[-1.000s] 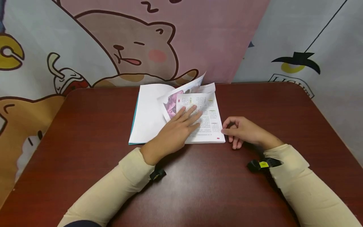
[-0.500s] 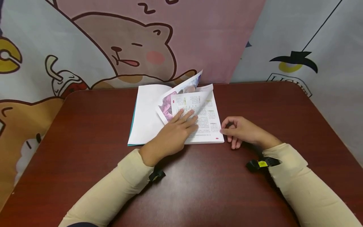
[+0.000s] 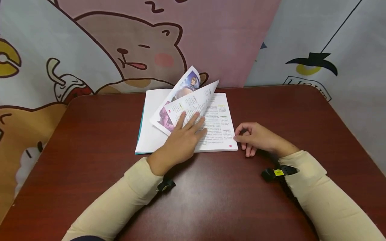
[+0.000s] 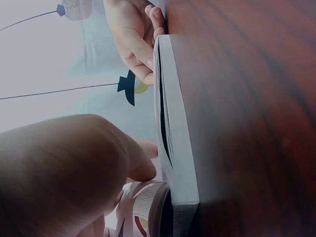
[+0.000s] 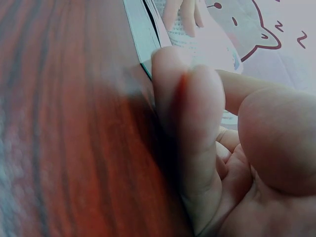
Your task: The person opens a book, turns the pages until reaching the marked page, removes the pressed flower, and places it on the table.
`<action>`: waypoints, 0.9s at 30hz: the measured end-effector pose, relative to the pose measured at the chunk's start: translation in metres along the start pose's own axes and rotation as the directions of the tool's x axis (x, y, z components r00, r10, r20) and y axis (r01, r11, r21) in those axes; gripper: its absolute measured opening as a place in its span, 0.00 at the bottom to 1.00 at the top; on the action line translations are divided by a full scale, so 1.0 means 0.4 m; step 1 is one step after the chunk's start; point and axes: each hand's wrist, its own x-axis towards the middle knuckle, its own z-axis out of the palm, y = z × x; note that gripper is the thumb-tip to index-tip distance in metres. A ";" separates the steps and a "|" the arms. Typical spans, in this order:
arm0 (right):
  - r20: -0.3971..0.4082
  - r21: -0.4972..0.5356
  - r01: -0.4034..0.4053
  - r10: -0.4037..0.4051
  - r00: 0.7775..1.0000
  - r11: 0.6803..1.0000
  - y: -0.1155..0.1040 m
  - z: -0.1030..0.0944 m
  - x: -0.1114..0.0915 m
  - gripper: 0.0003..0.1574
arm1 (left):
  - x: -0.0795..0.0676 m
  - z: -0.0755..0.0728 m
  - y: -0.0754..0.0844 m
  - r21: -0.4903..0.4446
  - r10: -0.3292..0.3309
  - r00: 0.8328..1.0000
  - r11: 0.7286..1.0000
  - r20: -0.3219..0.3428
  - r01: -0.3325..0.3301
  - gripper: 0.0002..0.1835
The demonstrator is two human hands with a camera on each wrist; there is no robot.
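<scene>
An open book [image 3: 217,130] with a teal cover lies on the table. Two loose leaves stand partly turned over its middle: a printed page [image 3: 188,102] in front of one with a colour picture [image 3: 188,83]. My left hand [image 3: 181,140] lies on the printed page with fingers spread and straight. At the book's lower right edge, my right hand [image 3: 256,139] pinches the page edges between thumb and forefinger, its other fingers loosely curled below. In the left wrist view the page block [image 4: 178,128] shows edge-on, with a dark gap between its upper and lower pages.
The dark red wooden table [image 3: 211,201] stands against a cloth backdrop [image 3: 229,43] printed with cartoon animals. Each wrist wears a black strap camera, the right one [image 3: 272,174] with a yellow label.
My left hand has shifted slightly left, and the printed page and picture page have swung further left, uncovering more of the right page. My right hand stays in place.
</scene>
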 end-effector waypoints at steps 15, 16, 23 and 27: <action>0.020 0.007 -0.012 0.012 1.000 1.000 -0.003 -0.001 0.000 0.17 | -0.004 -0.005 0.001 -0.019 0.006 1.000 1.000 -0.002 -0.006 0.26; 0.021 0.006 -0.014 0.014 1.000 1.000 -0.004 -0.002 0.000 0.17 | -0.005 -0.005 0.001 -0.024 0.005 1.000 1.000 0.003 -0.005 0.26; 0.008 0.001 0.005 -0.005 1.000 1.000 -0.012 -0.006 -0.001 0.18 | -0.003 -0.012 0.000 -0.040 -0.033 0.999 0.999 0.042 0.035 0.27; 0.023 0.006 -0.005 0.005 1.000 1.000 -0.012 -0.006 -0.004 0.18 | -0.006 -0.017 0.002 -0.090 -0.049 0.998 0.995 0.050 0.053 0.26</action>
